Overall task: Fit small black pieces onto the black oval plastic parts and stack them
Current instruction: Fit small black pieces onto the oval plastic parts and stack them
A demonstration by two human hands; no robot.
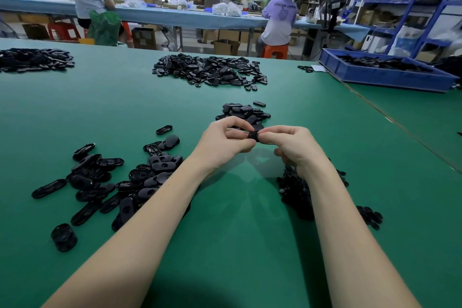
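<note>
Both hands are working above the green tabletop (225, 245), raised slightly over its surface. The left hand (223, 139) and the right hand (292, 144) are meeting at one black oval part (255, 134), which is sitting between their fingertips, clear of the tabletop. The grip of each hand is clamped on this part: the left thumb and curled fingers are pinching its left end, and the right thumb and forefinger are pinching its right end. Whether a small piece is already seated on it cannot be told, as the fingers are covering most of it.

Just behind the hands, a small heap of oval parts (243, 112) is lying on the tabletop. To the left of the left forearm, a loose spread of oval parts (112, 180) is lying, some face up and some face down. Near its front left corner, a short stack (63, 237) is standing upright. Under and beside the right forearm, a pile of small black pieces (297, 192) is lying.

Farther back, a larger heap (212, 71) is occupying the middle of the tabletop, another heap (35, 59) is lying at far left, and a blue tray (385, 76) is sitting at far right.
</note>
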